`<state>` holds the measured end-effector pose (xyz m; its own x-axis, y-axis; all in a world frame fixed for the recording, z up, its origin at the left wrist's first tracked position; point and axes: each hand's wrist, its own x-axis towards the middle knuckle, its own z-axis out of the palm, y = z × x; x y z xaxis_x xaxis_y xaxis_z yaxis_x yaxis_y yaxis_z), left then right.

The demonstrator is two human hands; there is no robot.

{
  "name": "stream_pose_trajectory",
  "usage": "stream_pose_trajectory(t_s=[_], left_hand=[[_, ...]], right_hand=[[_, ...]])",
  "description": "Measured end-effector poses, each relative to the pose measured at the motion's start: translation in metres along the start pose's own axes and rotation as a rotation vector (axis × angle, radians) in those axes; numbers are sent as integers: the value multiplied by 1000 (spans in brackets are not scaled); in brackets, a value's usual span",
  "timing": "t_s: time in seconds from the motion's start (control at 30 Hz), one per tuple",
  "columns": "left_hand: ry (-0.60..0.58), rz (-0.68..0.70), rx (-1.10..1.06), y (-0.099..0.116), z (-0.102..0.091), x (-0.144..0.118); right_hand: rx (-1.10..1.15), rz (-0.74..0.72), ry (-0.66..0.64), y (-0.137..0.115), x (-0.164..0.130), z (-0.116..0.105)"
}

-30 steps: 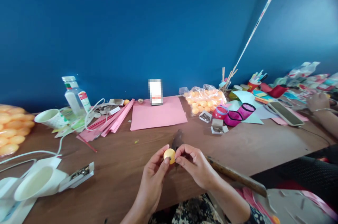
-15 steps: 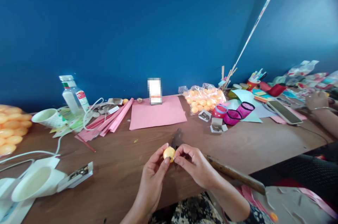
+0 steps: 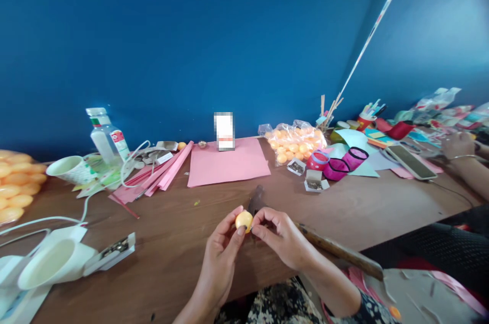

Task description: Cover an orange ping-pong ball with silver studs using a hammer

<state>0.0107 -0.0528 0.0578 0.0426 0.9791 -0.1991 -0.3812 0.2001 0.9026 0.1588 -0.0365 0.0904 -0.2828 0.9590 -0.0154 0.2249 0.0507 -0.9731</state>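
Both my hands meet over the front of the brown table (image 3: 362, 209). My left hand (image 3: 221, 247) pinches a small yellow-orange ball (image 3: 243, 220) between thumb and fingers. My right hand (image 3: 280, 237) holds the same ball from the right with its fingertips. A hammer lies on the table under my right hand: its dark head (image 3: 255, 200) shows just behind the ball, and its wooden handle (image 3: 340, 251) runs to the right.
A pink paper sheet (image 3: 227, 163), pink strips (image 3: 160, 175), a bag of orange balls (image 3: 296, 143), a bottle (image 3: 104, 136), paper cups (image 3: 71, 169), staple boxes (image 3: 315, 181), pink rings (image 3: 346, 163) and a phone (image 3: 412, 162) lie behind. Another person's hand (image 3: 456, 145) rests far right.
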Motion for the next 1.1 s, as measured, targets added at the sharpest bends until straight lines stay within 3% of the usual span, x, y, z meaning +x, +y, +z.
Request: stream_pose_trajectory(t_s=[0.3, 1.1], left_hand=[[1, -20, -45, 1, 2, 1], [43, 38, 109, 7, 5, -5]], right_hand=[[-23, 1, -5, 1, 0, 0], [91, 83, -4, -3, -3, -2]])
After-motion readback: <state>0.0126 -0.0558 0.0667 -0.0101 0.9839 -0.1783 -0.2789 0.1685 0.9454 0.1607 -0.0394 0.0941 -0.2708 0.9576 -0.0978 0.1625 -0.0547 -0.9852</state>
